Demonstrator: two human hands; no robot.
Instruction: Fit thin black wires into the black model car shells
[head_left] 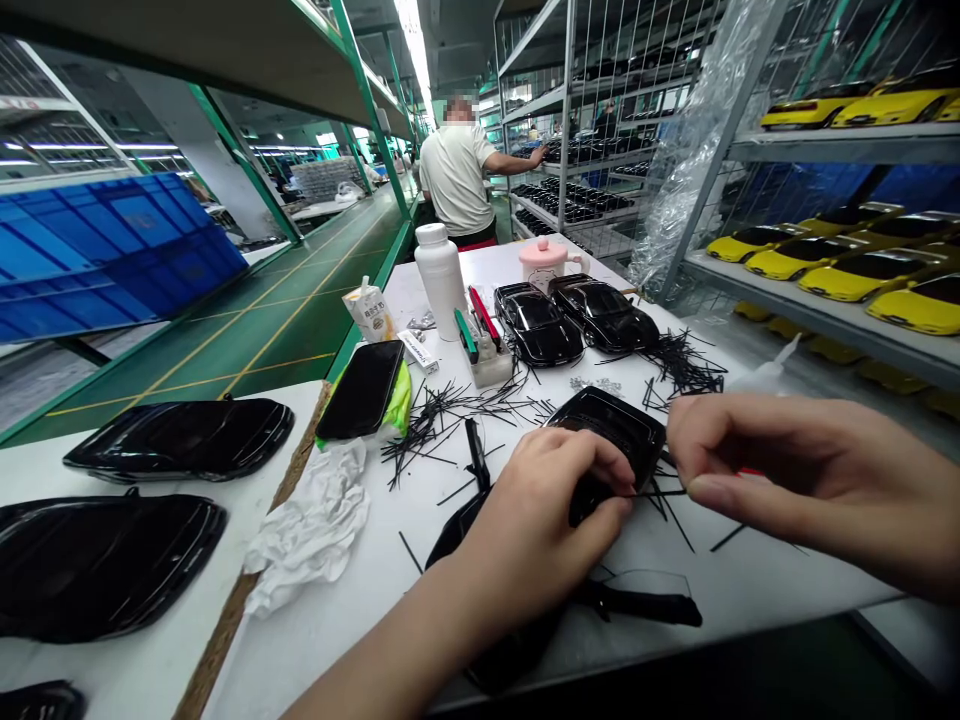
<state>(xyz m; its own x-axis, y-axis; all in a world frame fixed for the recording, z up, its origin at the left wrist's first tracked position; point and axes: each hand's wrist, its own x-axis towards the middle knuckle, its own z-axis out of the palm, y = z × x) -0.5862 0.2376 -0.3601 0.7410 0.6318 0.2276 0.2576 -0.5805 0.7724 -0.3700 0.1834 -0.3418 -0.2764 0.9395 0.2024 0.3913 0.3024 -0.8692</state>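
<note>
Black glossy bodywork at centre: one model car [611, 420] lies on the white tabletop [345, 620], partly under the left hand [540, 500], a dark door panel [645, 605] swung out on its near side. Left hand: fingers curled, thumb and forefinger drawn together on one end of a thin black strip [660, 492], wrist above the car. Right hand [787, 490]: fingers folded in, thumb nearly meeting forefinger at the strip's other end; from my camera I cannot tell whether it grips that end. Loose black strips [682, 360] are scattered beyond the car, with another pile [431, 420] to its left. Just past the work I note two finished-looking black cars [536, 325] side by side, and near them a small holder [491, 368] with a red tool [486, 315] and a green tool [465, 335] upright in it. Behind stand a white bottle [441, 280] and a pink-lidded mug [544, 268]. Left of the strips: a phone [364, 390] on a yellow-green packet [405, 400], then crumpled white paper [311, 525]. Further left, I log black car bodies [180, 440] on an adjoining board. Yellow cars [862, 280] fill shelves at right; a person in a white shirt [457, 180], back turned, reaches toward a rack.
</note>
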